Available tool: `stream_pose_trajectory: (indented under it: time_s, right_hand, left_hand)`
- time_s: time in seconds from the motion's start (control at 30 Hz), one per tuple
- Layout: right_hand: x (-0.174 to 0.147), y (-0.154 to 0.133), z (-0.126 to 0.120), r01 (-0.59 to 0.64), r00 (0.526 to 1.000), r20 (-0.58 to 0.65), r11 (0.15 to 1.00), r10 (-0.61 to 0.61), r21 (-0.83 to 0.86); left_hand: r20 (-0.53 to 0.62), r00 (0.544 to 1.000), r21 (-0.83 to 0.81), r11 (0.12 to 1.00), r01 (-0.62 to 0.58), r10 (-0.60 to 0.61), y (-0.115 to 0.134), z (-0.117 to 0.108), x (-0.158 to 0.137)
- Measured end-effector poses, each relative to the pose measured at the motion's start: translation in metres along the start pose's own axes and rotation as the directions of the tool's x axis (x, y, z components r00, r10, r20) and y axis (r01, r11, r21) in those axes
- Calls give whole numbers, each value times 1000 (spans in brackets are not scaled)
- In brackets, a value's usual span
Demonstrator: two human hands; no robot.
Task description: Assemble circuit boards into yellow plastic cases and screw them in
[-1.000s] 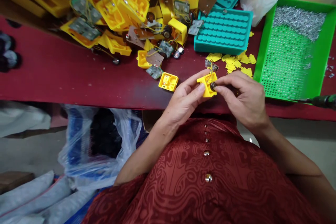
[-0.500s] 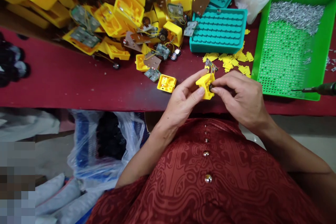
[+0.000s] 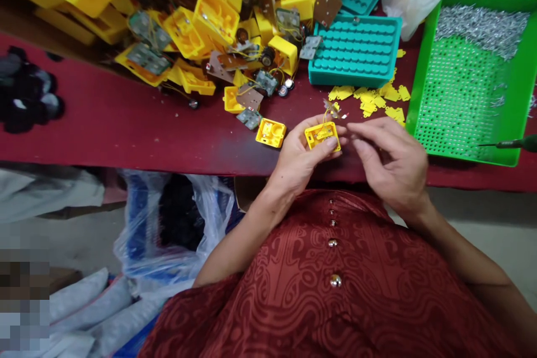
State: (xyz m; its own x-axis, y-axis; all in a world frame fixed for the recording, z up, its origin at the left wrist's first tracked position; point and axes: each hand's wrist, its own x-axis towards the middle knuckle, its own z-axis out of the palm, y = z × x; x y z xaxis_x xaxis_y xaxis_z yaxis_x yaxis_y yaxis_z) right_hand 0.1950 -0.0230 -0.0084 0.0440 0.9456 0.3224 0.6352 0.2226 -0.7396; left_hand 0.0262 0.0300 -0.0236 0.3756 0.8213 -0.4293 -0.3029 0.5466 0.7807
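My left hand (image 3: 298, 151) grips a small yellow plastic housing (image 3: 314, 135), its open side turned up and my thumb across its lower right corner. Thin yellow wires run from inside it to a small circuit board (image 3: 332, 108) hanging beyond its far edge. Just to the right is my right hand (image 3: 390, 159), thumb and forefinger slightly parted, with nothing visible between them. A second yellow housing (image 3: 271, 133) lies on the table left of my left hand, a loose circuit board (image 3: 249, 118) beside it.
Yellow housings (image 3: 216, 17) with wired boards are heaped at the back left. Teal trays (image 3: 354, 75) stand behind flat yellow pieces (image 3: 369, 102). At right, a green tray (image 3: 423, 84) holds metal screws (image 3: 482, 25); a screwdriver tip (image 3: 499, 145) reaches over it. Black parts (image 3: 27, 92) lie far left.
The yellow housing has been turned so its open side faces up. My right hand has drawn away from it to the right, and the dark round part it was pinching is out of sight.
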Motion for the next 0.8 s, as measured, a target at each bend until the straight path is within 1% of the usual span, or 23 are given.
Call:
stream_pose_trajectory:
  time_s: [0.07, 0.13, 0.33, 0.43, 0.53, 0.57, 0.6, 0.63, 0.67, 0.73, 0.77, 0.8]
  right_hand:
    - [0, 4, -5, -51, 994, -97, 999, 49, -17]
    - [-1, 9, -7, -71, 988, -141, 997, 67, -22]
    - [-5, 20, -4, -101, 977, -184, 993, 112, 68]
    - [-5, 19, -1, -114, 971, -203, 991, 126, 74]
    - [-1, 18, 0, -139, 966, -197, 981, 165, 139]
    - [1, 18, 0, -169, 965, -166, 967, 202, 193]
    - [4, 18, 0, -215, 963, -104, 939, 250, 268]
    - [7, 19, 0, -282, 953, -6, 891, 304, 356]
    - [11, 20, 0, -362, 930, 115, 820, 348, 443]
    - [16, 21, 0, -511, 860, 345, 651, 377, 562]
    - [17, 22, 0, -550, 835, 408, 593, 369, 588]
    - [18, 22, 0, -551, 834, 422, 577, 356, 603]
  left_hand:
    - [9, 1000, 8, 1000, 6, -6, 2, 0, -1]
    - [9, 1000, 28, 1000, -9, 9, 4, 0, -2]
    - [-13, 993, 145, 982, -118, 121, 2, 1, 6]
    - [13, 994, 177, 978, -110, 110, 2, 0, 9]
    - [89, 993, 142, 986, -85, 73, 5, -3, 3]
    - [119, 991, 121, 990, -74, 60, 7, -3, 1]
    - [150, 988, 98, 993, -63, 48, 8, -3, -2]
    - [179, 983, 76, 996, -51, 36, 10, -4, -5]
    - [207, 978, 56, 998, -37, 25, 11, -4, -7]
    - [257, 966, 12, 1000, -4, 1, 15, -4, -11]
    - [272, 962, -15, 1000, 19, -15, 17, -4, -12]
    - [281, 959, -45, 998, 48, -33, 19, -5, -14]
